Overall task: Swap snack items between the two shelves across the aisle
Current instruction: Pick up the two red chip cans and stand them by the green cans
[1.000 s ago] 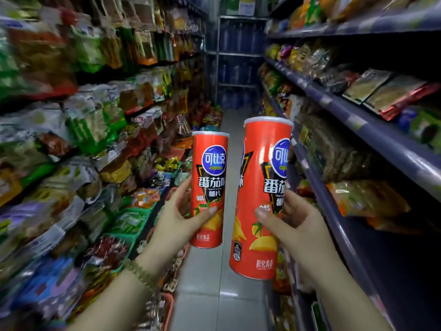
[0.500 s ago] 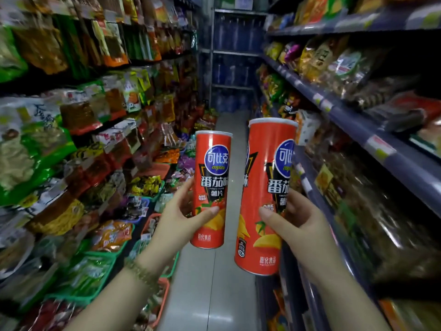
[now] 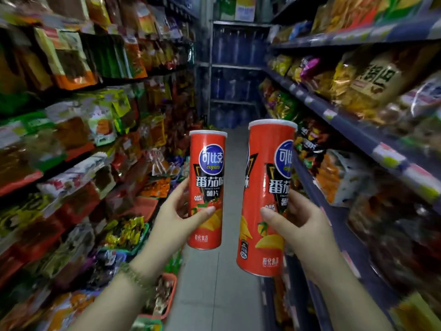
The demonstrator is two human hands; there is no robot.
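While we stood in the aisle, our left hand [image 3: 177,217] was wrapped around the smaller red can [image 3: 207,189], thumb across its front and fingers hidden behind it, and our right hand [image 3: 294,225] was closed the same way on the taller red can [image 3: 265,199], its fingers also out of sight behind the tube. Both cans stood upright, side by side with a clear gap between them, held out over the grey floor [image 3: 214,283]. A beaded bracelet [image 3: 136,278] sat on our left wrist. To the left of our left hand ran the left shelf [image 3: 78,161], packed with snack bags so blurred that we could not read any label. To the right of our right hand ran the right shelf [image 3: 358,132], its bags equally smeared and its lower tiers dark. Beyond the cans, at the aisle's end, a rack of blue bottles [image 3: 235,75] was dim and hard to make out. Our forearms were cut off by the bottom edge.
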